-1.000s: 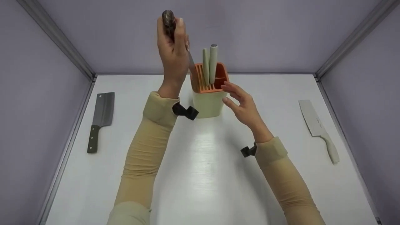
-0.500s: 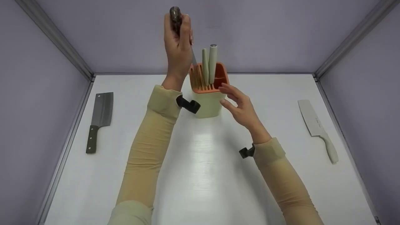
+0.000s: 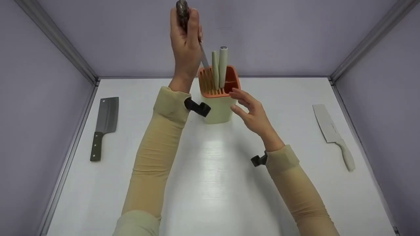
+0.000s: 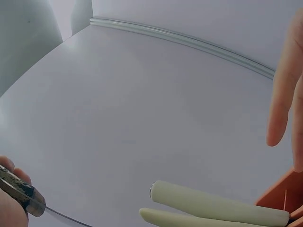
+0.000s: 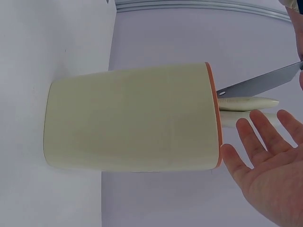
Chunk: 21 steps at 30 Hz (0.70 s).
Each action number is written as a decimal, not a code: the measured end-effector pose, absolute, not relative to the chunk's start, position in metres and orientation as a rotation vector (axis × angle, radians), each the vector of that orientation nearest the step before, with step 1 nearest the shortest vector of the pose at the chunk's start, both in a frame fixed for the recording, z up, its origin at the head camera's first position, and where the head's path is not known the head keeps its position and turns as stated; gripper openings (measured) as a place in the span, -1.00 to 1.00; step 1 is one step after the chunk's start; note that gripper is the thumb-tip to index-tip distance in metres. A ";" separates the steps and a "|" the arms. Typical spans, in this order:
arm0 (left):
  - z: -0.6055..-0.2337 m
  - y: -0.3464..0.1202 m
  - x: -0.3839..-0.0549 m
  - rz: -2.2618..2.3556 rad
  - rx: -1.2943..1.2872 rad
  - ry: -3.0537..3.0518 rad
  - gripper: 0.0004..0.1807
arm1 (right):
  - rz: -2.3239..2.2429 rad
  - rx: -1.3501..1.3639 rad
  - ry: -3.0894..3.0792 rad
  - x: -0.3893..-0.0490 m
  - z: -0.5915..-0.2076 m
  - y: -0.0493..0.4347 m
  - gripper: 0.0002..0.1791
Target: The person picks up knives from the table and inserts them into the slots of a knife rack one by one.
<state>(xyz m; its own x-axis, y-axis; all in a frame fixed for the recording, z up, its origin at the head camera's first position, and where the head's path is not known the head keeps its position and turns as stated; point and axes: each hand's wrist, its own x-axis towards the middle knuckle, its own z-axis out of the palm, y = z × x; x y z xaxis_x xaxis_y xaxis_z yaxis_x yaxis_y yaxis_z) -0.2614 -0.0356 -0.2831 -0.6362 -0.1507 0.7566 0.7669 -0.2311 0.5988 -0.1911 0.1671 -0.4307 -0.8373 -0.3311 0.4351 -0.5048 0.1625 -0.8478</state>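
My left hand (image 3: 185, 42) grips the dark mottled handle (image 3: 182, 13) of a kitchen knife, held up at the left of the knife block. Its broad blade (image 5: 260, 82), with a hole near the far corner, points down to the orange slotted top (image 3: 210, 95); whether its end is inside a slot I cannot tell. The pale green knife block (image 3: 218, 111) stands upright, two pale-handled knives (image 3: 223, 67) in its slots. My right hand (image 3: 254, 114) lies at the block's right front rim, fingers spread and holding nothing. The thumb is close to the rim; contact is unclear.
A cleaver with a dark riveted handle (image 3: 96, 146) lies on the white table (image 3: 210, 196) at the left. At the right lies another broad knife with a pale handle (image 3: 346, 155). A grey wall (image 3: 279, 39) rises directly behind the block.
My left hand has moved slightly right and up, bringing the blade from the block's left edge over to its slots. My right hand has shifted only a little left.
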 end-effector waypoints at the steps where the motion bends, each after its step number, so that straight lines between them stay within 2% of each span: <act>1: -0.283 -0.035 -0.261 -1.918 -0.763 -1.415 -0.81 | 1.762 0.823 -2.277 -0.188 -0.427 0.166 -0.45; 6: -0.291 -0.033 -0.265 -1.896 -0.774 -1.465 -0.84 | 1.782 0.798 -2.295 -0.175 -0.407 0.160 -0.48; 21: -0.336 -0.039 -0.293 -2.012 -0.586 -1.883 -0.87 | 1.753 0.857 -2.289 -0.175 -0.413 0.159 -0.46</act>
<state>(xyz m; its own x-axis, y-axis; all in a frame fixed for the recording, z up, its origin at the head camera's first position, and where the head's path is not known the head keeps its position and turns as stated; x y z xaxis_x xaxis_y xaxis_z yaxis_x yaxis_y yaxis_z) -0.2932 -0.0392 -0.3364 -0.8636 0.0432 0.5022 0.4983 -0.0777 0.8635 -0.1746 0.1590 -0.4131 -0.8294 -0.3540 0.4323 -0.5096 0.1621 -0.8450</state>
